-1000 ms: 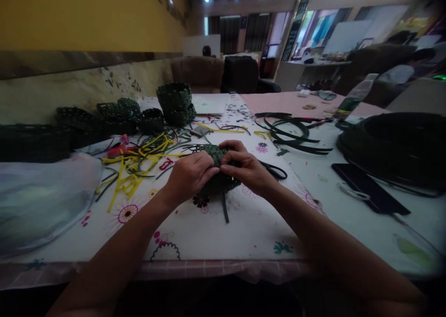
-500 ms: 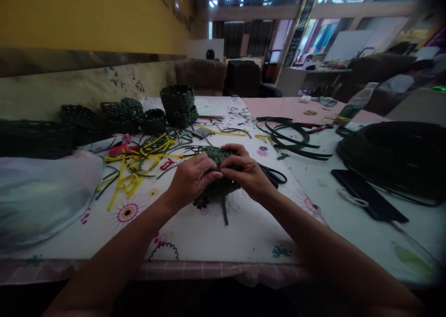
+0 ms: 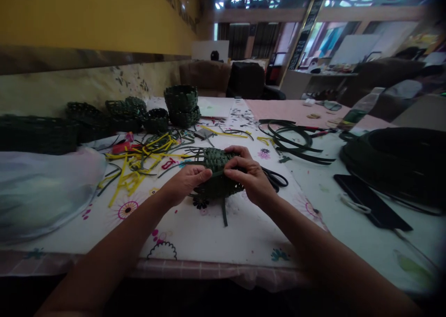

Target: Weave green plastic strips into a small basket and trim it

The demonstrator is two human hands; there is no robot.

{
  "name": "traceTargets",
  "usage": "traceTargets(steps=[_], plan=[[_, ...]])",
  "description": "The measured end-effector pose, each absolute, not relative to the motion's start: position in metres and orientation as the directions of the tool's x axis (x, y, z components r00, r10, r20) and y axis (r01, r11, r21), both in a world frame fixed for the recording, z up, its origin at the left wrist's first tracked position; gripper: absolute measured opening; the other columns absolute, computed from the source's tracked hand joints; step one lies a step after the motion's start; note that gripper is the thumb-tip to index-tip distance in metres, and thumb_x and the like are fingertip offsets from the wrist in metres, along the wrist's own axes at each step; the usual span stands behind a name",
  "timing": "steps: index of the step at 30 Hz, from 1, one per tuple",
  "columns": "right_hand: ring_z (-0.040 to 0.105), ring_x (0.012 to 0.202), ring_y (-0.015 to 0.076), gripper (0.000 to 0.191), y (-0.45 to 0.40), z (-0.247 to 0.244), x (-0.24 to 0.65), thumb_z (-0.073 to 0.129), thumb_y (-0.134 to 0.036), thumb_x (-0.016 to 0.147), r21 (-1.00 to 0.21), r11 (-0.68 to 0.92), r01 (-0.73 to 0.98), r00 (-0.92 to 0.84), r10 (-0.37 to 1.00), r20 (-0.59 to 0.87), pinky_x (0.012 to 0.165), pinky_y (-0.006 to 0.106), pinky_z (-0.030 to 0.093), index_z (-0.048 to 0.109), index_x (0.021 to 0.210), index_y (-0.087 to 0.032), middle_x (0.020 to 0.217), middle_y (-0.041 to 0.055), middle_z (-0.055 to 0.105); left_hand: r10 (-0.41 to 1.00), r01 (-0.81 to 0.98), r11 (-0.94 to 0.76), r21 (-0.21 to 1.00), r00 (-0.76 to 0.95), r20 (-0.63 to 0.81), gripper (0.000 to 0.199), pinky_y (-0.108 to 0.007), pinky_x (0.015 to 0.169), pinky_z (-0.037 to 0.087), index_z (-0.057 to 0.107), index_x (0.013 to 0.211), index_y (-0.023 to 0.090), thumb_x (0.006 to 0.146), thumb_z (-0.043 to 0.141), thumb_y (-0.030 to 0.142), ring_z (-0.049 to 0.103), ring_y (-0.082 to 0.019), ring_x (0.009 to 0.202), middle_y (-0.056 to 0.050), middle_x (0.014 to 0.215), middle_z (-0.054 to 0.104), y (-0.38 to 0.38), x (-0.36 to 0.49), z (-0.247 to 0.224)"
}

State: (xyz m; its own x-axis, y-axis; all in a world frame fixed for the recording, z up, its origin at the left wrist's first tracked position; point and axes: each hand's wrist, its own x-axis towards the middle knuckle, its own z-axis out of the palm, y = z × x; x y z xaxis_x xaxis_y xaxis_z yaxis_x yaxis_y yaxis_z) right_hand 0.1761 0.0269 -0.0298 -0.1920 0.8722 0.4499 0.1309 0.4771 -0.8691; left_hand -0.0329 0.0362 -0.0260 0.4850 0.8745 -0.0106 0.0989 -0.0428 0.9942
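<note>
Head view, looking down at two bare forearms reaching across a table. The left hand's fingers [image 3: 199, 175] lie flat and close together against a rounded, dark green woven plastic-strip basket [image 3: 219, 180], their tips just short of the right hand's fingers [image 3: 239, 164]. Those fingers are curved and bunched over the top of the weave, clamped on it along with a strip that crosses it. The left hand [image 3: 186, 181] and right hand [image 3: 249, 177] cradle the basket between them, above a white floral-print tablecloth [image 3: 212, 236] near the table's front edge. Loose dark green strip ends fan out from the basket to the left, and one hangs toward the person.

Just beside the right hand lie black-handled scissors [image 3: 277, 180]. Left of the left hand sprawls a heap of bright yellow plastic strip offcuts [image 3: 132, 168], with a red object [image 3: 121, 148] behind it and a translucent plastic bag [image 3: 42, 191] further left. Beyond stand a stack of two dark green woven baskets [image 3: 181, 106] and a row of similar baskets [image 3: 88, 116]. To the right lie loose dark green strips [image 3: 292, 140], a large coil of dark green strip [image 3: 393, 164], a black smartphone [image 3: 369, 202] and a clear plastic bottle [image 3: 358, 109].
</note>
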Motion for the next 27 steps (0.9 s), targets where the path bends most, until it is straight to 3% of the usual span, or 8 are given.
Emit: traceTargets(steps=[5, 9, 16, 27], plan=[[0.047, 0.134, 0.0285, 0.006, 0.025, -0.029, 0.174, 0.067, -0.025, 0.082, -0.818, 0.542, 0.192, -0.186, 0.839, 0.512, 0.118, 0.052, 0.032, 0.066, 0.077, -0.023, 0.132, 0.0068, 0.053, 0.908, 0.08, -0.021, 0.997, 0.419, -0.014, 0.06, -0.025, 0.059, 0.036, 0.057, 0.076, 0.015, 0.07, 0.073, 0.073, 0.045, -0.012, 0.062, 0.002, 0.066, 0.05, 0.033, -0.03, -0.033], [0.046, 0.137, 0.0282, 0.006, 0.024, -0.031, 0.174, 0.067, -0.028, 0.086, -0.761, 0.598, 0.251, -0.232, 0.801, 0.552, 0.119, 0.052, 0.031, 0.066, 0.091, -0.025, 0.136, 0.0083, 0.052, 0.935, 0.187, -0.086, 0.979, 0.355, 0.014, 0.06, -0.023, 0.055, 0.029, 0.052, 0.069, 0.016, 0.073, 0.068, 0.073, 0.037, -0.01, 0.059, 0.003, 0.062, 0.043, 0.031, -0.032, -0.034], [0.046, 0.134, 0.0294, 0.013, 0.024, -0.035, 0.17, 0.073, -0.03, 0.083, -0.681, 0.643, 0.351, -0.216, 0.763, 0.609, 0.118, 0.054, 0.032, 0.065, 0.092, -0.027, 0.134, 0.0083, 0.053, 0.944, 0.292, -0.151, 0.944, 0.325, 0.051, 0.056, -0.023, 0.054, 0.025, 0.047, 0.066, 0.017, 0.079, 0.061, 0.07, 0.034, -0.009, 0.059, 0.004, 0.063, 0.039, 0.036, -0.034, -0.035], [0.05, 0.131, 0.0278, 0.02, 0.028, -0.033, 0.176, 0.068, -0.024, 0.081, -0.717, 0.637, 0.285, -0.232, 0.771, 0.593, 0.115, 0.052, 0.036, 0.057, 0.098, -0.027, 0.133, 0.0086, 0.056, 0.964, 0.484, -0.264, 0.834, 0.171, 0.206, 0.051, -0.026, 0.052, 0.021, 0.036, 0.055, 0.02, 0.081, 0.057, 0.058, 0.029, -0.01, 0.056, 0.003, 0.056, 0.034, 0.032, -0.021, -0.028]])
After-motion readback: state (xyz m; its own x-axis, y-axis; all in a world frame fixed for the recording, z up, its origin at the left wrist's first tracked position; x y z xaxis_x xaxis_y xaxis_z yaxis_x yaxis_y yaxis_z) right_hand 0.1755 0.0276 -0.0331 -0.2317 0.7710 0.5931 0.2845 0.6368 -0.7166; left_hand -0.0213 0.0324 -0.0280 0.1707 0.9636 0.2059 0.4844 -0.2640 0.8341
